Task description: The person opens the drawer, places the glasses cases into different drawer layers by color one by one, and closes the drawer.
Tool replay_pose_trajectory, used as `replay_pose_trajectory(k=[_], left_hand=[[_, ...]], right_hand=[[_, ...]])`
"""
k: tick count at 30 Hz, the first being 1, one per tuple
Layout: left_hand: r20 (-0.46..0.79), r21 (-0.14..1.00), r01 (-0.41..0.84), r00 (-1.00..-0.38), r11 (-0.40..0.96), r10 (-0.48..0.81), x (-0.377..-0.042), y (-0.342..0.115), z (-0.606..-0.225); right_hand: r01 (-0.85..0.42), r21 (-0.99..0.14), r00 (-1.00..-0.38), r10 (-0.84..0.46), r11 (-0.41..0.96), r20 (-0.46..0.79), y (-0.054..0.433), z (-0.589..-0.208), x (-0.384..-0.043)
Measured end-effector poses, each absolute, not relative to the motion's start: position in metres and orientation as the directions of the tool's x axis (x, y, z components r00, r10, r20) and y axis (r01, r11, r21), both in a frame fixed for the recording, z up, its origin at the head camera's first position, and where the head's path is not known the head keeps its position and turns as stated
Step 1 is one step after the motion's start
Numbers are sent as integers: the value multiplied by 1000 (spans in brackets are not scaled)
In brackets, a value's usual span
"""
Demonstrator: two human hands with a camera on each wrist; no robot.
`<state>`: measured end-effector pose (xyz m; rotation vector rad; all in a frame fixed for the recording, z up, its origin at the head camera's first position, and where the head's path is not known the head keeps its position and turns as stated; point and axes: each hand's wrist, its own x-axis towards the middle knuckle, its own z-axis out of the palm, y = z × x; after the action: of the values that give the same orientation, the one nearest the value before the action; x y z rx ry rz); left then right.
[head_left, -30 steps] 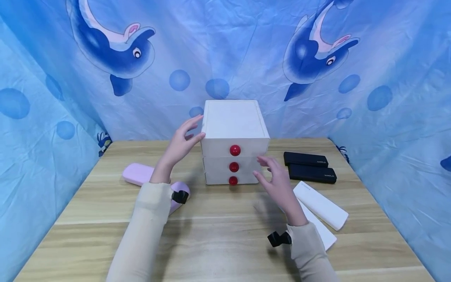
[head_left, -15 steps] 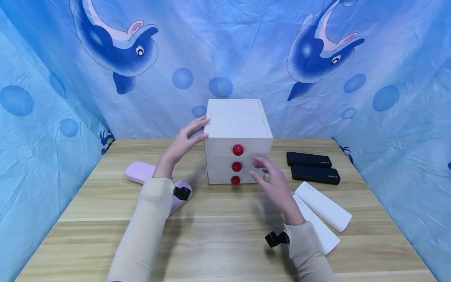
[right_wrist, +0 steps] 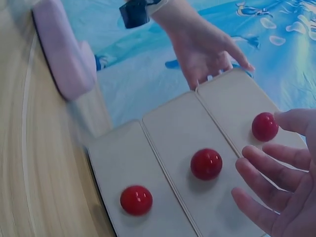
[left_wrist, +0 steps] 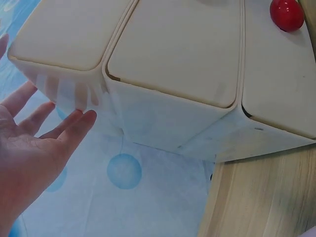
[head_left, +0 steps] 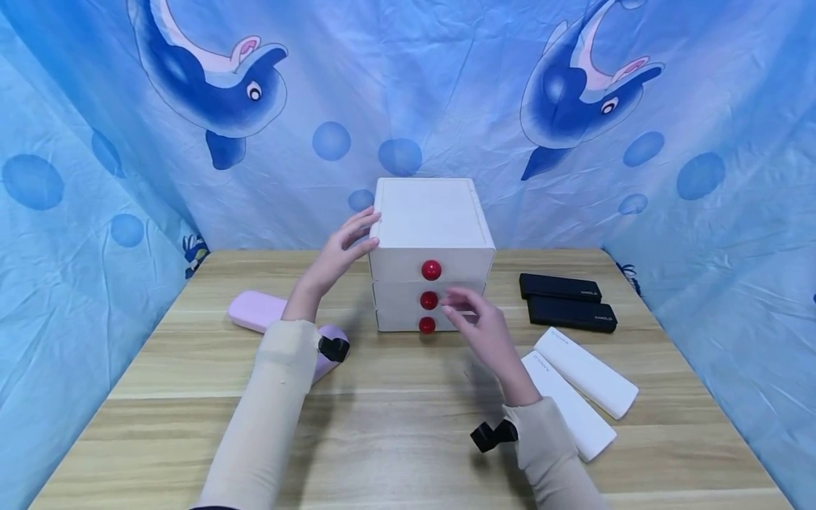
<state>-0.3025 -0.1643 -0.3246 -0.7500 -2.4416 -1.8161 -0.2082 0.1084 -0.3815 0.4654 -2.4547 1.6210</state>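
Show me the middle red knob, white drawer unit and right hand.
Middle red knob (head_left: 428, 300), head view: its rounded front.
White drawer unit (head_left: 431, 228), head view: its top panel.
Right hand (head_left: 488, 329), head view: the hand's middle.

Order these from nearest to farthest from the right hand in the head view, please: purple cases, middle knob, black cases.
1. Middle knob: just left of the right hand.
2. Black cases: to its right.
3. Purple cases: far to its left.

Blue fabric walls (head_left: 414, 92) around a wood-grain desk (head_left: 395, 411)
Two printed dolphins (head_left: 236, 92) and round bubbles (head_left: 331, 141) decorate the creased back wall; soft light leaves a pale sheen on the desktop.
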Motion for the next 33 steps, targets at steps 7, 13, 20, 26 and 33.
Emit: replay_pose_trajectory(k=[7,13,20,26,33], left_hand=[[306,893,397,-882,214,359,-303,-163,-331],[341,903,408,-872,136,352,-300,-162,-338],[393,895,439,-860,82,326,-295,-159,-344],[416,895,444,-865,41,279,-290,-156,-347],[433,892,451,-867,18,248,-280,-154,-350]], right_hand=[[-322,-887,-946,-148,332,288,98,-379,-212],[-394,-865,-918,-101,309,383,90,-380,-216],[-446,-840,-888,-39,308,458,86,-381,-220],[-437,-845,-892,-23,309,452,83,-381,-223],[-428,-858,-896,-6,283,445,78,-382,-226]])
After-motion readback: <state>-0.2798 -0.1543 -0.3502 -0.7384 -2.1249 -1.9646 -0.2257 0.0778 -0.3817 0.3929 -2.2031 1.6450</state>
